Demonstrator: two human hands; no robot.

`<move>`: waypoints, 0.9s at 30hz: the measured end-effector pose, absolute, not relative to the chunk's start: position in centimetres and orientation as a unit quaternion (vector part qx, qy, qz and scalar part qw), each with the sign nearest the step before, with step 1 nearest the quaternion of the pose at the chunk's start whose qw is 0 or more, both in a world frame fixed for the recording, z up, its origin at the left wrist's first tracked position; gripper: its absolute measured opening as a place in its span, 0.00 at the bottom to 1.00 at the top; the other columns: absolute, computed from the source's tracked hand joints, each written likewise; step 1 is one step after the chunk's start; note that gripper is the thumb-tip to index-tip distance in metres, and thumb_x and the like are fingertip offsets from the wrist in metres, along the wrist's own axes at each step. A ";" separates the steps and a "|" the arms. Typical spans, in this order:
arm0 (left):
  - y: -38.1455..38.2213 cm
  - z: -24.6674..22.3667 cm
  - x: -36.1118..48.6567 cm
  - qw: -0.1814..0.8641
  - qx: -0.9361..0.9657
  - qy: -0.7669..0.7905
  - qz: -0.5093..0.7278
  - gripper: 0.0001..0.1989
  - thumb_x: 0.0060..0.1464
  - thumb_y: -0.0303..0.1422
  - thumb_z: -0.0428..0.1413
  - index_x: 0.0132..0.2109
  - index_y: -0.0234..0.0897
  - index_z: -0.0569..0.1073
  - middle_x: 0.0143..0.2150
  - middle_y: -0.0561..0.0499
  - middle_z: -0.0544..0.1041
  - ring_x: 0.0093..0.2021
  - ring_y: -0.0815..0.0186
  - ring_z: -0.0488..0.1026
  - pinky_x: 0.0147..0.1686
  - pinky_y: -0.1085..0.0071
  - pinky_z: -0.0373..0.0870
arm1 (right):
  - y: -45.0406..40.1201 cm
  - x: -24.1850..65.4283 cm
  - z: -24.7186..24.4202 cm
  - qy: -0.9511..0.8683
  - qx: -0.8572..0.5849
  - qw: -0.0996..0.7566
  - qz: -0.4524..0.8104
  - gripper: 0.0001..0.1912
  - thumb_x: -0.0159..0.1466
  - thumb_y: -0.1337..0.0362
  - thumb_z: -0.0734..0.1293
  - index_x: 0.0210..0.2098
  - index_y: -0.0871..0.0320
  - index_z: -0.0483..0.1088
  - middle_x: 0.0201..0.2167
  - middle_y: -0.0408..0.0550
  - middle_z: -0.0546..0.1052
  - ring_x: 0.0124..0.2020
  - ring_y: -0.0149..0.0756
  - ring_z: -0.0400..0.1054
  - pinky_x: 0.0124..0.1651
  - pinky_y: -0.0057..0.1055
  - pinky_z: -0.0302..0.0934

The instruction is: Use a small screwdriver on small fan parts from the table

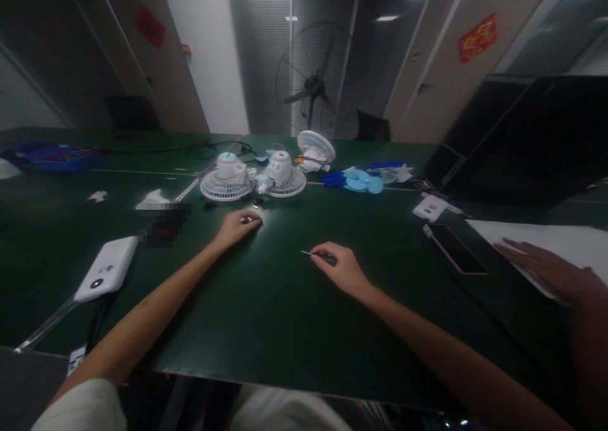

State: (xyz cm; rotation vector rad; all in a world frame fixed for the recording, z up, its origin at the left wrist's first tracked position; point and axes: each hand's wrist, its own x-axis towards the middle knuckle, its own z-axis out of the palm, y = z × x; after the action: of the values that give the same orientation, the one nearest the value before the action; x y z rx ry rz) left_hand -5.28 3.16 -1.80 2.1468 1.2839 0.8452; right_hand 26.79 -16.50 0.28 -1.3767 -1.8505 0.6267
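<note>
My right hand is closed around the dark handle of a small screwdriver, whose thin metal shaft points left above the table. Further forward, my left hand rests on the tabletop with thumb and fingers pinched on a small dark part, too small to make out. Just beyond it lies another small dark piece. Two small white fans, one on the left and one on the right, lie face down past my left hand. A third white fan sits tilted behind them.
Light-blue fan blades and blue gloves lie right of the fans. White power banks lie at left and right. A phone is near another person's hand on white paper. A blue tray stands far left.
</note>
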 end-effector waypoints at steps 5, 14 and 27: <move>-3.7 -1.8 0.6 0.333 0.875 0.265 0.231 0.13 0.60 0.41 0.63 0.48 0.43 0.83 0.45 0.45 0.82 0.42 0.59 0.78 0.43 0.65 0.74 | -16.7 26.6 0.4 -0.739 -0.532 0.355 0.214 0.07 0.71 0.62 0.68 0.45 0.54 0.79 0.41 0.47 0.80 0.41 0.39 0.75 0.44 0.35 0.70; -6.5 -0.6 2.2 0.361 0.884 0.215 0.204 0.12 0.61 0.35 0.63 0.51 0.39 0.79 0.44 0.48 0.78 0.41 0.64 0.74 0.41 0.69 0.70 | -16.7 26.6 -0.5 -0.748 -0.548 0.342 0.152 0.03 0.63 0.67 0.72 0.37 0.54 0.78 0.35 0.45 0.79 0.35 0.38 0.73 0.40 0.33 0.66; -6.6 -0.4 2.2 0.360 0.887 0.213 0.196 0.16 0.61 0.33 0.63 0.55 0.39 0.77 0.45 0.48 0.78 0.43 0.63 0.75 0.42 0.68 0.70 | -16.9 26.7 -0.2 -0.763 -0.530 0.332 0.162 0.02 0.66 0.65 0.71 0.38 0.54 0.78 0.37 0.45 0.79 0.35 0.38 0.73 0.40 0.34 0.67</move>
State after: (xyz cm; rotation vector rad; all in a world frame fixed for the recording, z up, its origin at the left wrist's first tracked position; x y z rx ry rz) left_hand 2.23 -6.55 -0.37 2.2857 0.5497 0.5043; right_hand 26.65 -16.90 -0.17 -1.3836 -1.9946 0.4239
